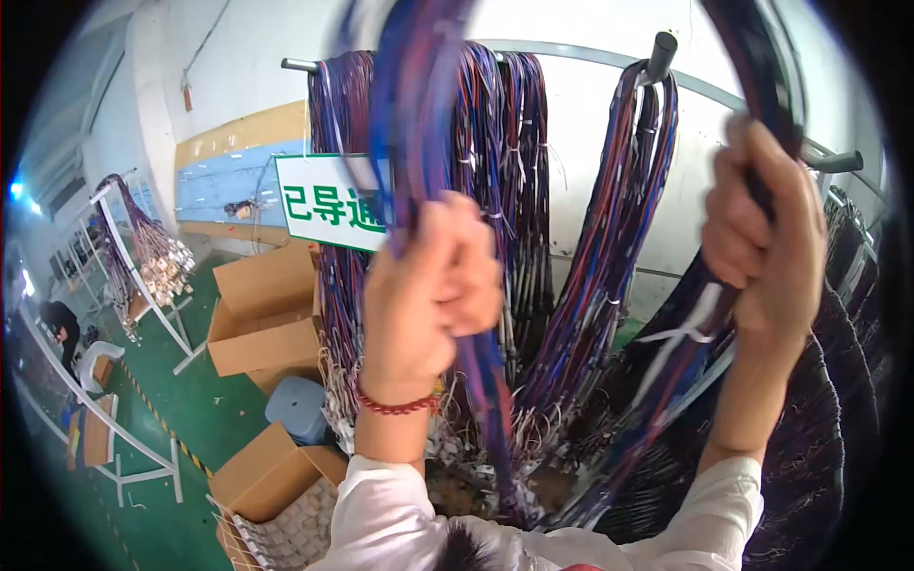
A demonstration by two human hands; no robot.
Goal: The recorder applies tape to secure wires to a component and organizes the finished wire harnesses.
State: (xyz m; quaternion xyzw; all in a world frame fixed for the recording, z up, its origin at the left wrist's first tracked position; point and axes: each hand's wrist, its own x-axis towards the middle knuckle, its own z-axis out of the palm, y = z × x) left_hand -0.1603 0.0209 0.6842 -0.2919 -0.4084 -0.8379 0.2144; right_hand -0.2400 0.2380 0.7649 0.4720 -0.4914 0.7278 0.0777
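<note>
My left hand point(436, 285), with a red bead bracelet at the wrist, is raised and closed around a thick bundle of blue, purple and dark wires point(419, 105). The wires loop up past the top edge and are smeared by motion. Higher on the right, my right hand point(769, 224) grips the bundle's other side. Below it a white tie point(700, 324) is knotted around the strands. Both lengths hang down toward pale connector ends near my chest. Behind them, similar wire bundles point(519, 143) hang from a metal rack. Another looped bundle point(609, 219) hangs over a dark-capped peg point(660, 57).
A white sign with a green border point(314, 219) hangs at the rack's left. Cardboard boxes point(262, 347) and a blue-grey stool point(297, 409) stand on the green floor. Dark wire bundles point(800, 447) hang at right. Another rack point(143, 266) stands far left, near a person point(62, 333).
</note>
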